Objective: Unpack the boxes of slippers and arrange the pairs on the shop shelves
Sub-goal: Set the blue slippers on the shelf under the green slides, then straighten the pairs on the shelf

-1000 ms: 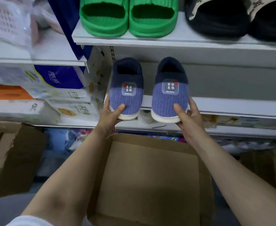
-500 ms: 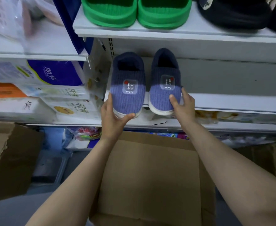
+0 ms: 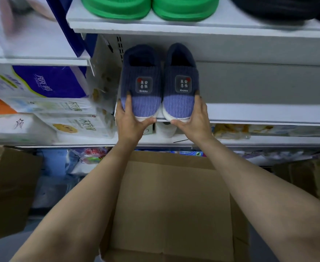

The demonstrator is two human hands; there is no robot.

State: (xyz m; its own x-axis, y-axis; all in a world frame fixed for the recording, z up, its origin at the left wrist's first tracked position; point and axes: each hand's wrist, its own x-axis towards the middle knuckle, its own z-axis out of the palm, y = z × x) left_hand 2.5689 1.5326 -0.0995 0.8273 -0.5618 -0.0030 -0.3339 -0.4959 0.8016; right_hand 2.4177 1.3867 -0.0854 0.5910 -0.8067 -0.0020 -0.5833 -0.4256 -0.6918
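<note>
Two blue knitted slippers lie side by side on the white middle shelf (image 3: 269, 113), toes toward me. My left hand (image 3: 130, 120) grips the toe of the left slipper (image 3: 142, 86), thumb under the white sole and fingers along its outer side. My right hand (image 3: 193, 120) grips the toe of the right slipper (image 3: 182, 84) in the same way. Both toes overhang the shelf's front edge. Below my forearms stands an open cardboard box (image 3: 174, 205), and nothing shows inside it.
A pair of green slides (image 3: 151, 6) and dark slippers (image 3: 280, 8) sit on the shelf above. Tissue packs (image 3: 49, 82) fill the shelves at left. More cardboard boxes stand at left (image 3: 8, 186) and right (image 3: 310, 178). The middle shelf is bare to the right of the blue pair.
Both slippers have slid farther back onto the shelf and closer together. My hands moved with them and shifted to the toes' outer sides.
</note>
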